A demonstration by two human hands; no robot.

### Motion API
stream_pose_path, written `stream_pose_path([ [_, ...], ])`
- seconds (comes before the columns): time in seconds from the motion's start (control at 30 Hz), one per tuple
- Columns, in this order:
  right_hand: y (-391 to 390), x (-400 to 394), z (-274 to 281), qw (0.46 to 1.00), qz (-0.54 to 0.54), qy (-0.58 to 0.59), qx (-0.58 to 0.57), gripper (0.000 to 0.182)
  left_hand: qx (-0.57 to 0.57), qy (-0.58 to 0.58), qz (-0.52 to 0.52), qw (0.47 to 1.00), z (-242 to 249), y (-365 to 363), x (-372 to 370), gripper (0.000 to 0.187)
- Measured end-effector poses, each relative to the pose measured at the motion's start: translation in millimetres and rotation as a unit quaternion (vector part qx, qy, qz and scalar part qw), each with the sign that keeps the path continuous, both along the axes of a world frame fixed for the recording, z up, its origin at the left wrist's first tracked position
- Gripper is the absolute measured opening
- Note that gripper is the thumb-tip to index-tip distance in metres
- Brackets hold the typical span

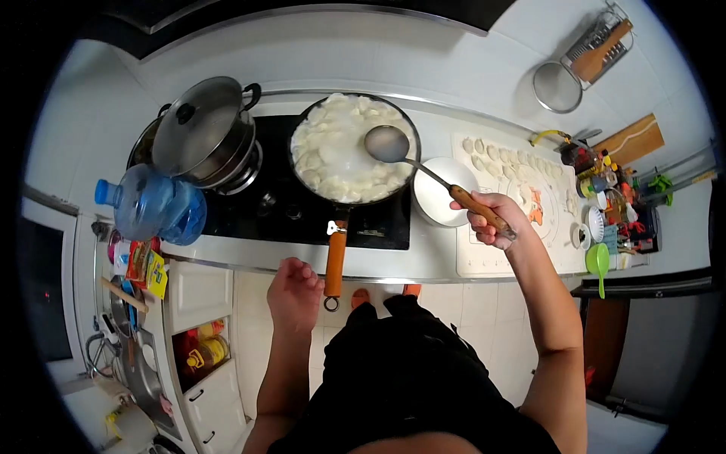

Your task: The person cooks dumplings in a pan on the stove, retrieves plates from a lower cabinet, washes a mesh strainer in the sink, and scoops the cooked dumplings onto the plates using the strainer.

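My right hand (pixel 491 218) is closed around the wooden handle of a metal ladle (pixel 387 144). The ladle's round bowl hangs over the right side of a frying pan (pixel 414 170) on the stove. Pale dumplings (pixel 321 144) fill the pan in whitish liquid, crowded mostly around the sides. Beside the pan's orange-brown handle, my left hand (pixel 295 291) is loosely curled with nothing visible in it; it seems apart from the handle. Just right of the pan stands a white bowl (pixel 442 195), partly under the ladle's handle.
Uncooked dumplings (pixel 514 159) lie in rows on a pale mat (pixel 484 257) at the right. A lidded steel pot (pixel 204 132) occupies the left burner, with a blue water jug (pixel 151 203) before it. Seasoning bottles and a green scoop (pixel 597 261) line the far right.
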State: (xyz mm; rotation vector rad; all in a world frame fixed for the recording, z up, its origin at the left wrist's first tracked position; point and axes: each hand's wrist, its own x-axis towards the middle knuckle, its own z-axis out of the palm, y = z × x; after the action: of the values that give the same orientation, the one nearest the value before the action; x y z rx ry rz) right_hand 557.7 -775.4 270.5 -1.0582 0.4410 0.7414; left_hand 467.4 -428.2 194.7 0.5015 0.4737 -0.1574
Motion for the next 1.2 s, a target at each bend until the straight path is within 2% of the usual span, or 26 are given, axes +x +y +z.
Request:
stream_pose_path([
  [0.1, -24.5, -16.1, 1.6, 0.999, -0.034, 0.003, 0.005, 0.038, -0.026, -0.033, -0.017, 0.999, -3.8, -1.0, 0.4, 0.024],
  [0.27, -58.7, -46.1, 0.0, 0.996, -0.085, 0.001, 0.002, 0.036, -0.013, -0.023, -0.019, 0.999, -0.4, -8.3, 4.1, 0.024],
  [0.43, -83.5, -66.6, -34.7, 0.993, -0.112, 0.012, -0.033, 0.036, -0.019, -0.043, -0.047, 0.998, -0.5, -18.5, 8.0, 0.024],
  [0.6, -79.1, -81.2, -67.9, 0.98, -0.132, 0.016, -0.147, 0.03, -0.044, -0.062, -0.077, 0.994, -1.5, -29.8, 9.4, 0.026],
  [0.67, -77.1, -85.8, -81.4, 0.967, -0.134, -0.024, -0.216, 0.028, -0.039, -0.053, -0.076, 0.995, -2.2, -33.8, 10.3, 0.026],
  [0.73, -73.8, -89.5, -83.1, 0.963, -0.119, -0.04, -0.236, 0.027, -0.05, -0.04, -0.081, 0.995, -4.5, -37.3, 10.4, 0.026],
  [0.83, -69.6, -95.1, -81.3, 0.927, -0.106, -0.065, -0.353, 0.024, -0.05, -0.046, -0.091, 0.994, -4.0, -40.3, 10.3, 0.026],
  [0.87, -67.8, -97.4, -82.0, 0.928, -0.105, -0.065, -0.353, 0.024, -0.049, -0.045, -0.09, 0.994, -4.4, -40.7, 10.4, 0.026],
  [0.93, -60.2, -103.1, -83.8, 0.813, -0.053, -0.185, -0.55, 0.022, -0.053, -0.049, -0.094, 0.993, -5.3, -41.0, 10.4, 0.027],
  [0.97, -55.8, -105.7, -82.9, 0.689, -0.019, -0.286, -0.665, 0.022, -0.054, -0.05, -0.092, 0.993, -5.5, -41.0, 10.5, 0.027],
  [1.0, -51.8, -106.6, -78.7, 0.689, -0.018, -0.288, -0.665, 0.022, -0.055, -0.051, -0.093, 0.993, -5.4, -40.9, 10.5, 0.027],
  [1.07, -42.3, -103.9, -67.9, 0.556, 0.049, -0.338, -0.758, 0.022, -0.054, -0.055, -0.085, 0.993, -5.2, -39.4, 10.1, 0.027],
  [1.1, -38.1, -98.0, -65.8, 0.556, 0.052, -0.345, -0.755, 0.022, -0.059, -0.054, -0.085, 0.993, -5.2, -39.0, 10.3, 0.026],
  [1.17, -29.3, -84.6, -61.2, 0.794, -0.058, -0.276, -0.539, 0.022, -0.061, -0.054, -0.079, 0.994, -3.2, -37.2, 8.2, 0.026],
  [1.2, -22.7, -74.4, -48.6, 0.794, -0.055, -0.281, -0.536, 0.022, -0.054, -0.051, -0.075, 0.994, -2.0, -37.1, 7.8, 0.026],
])
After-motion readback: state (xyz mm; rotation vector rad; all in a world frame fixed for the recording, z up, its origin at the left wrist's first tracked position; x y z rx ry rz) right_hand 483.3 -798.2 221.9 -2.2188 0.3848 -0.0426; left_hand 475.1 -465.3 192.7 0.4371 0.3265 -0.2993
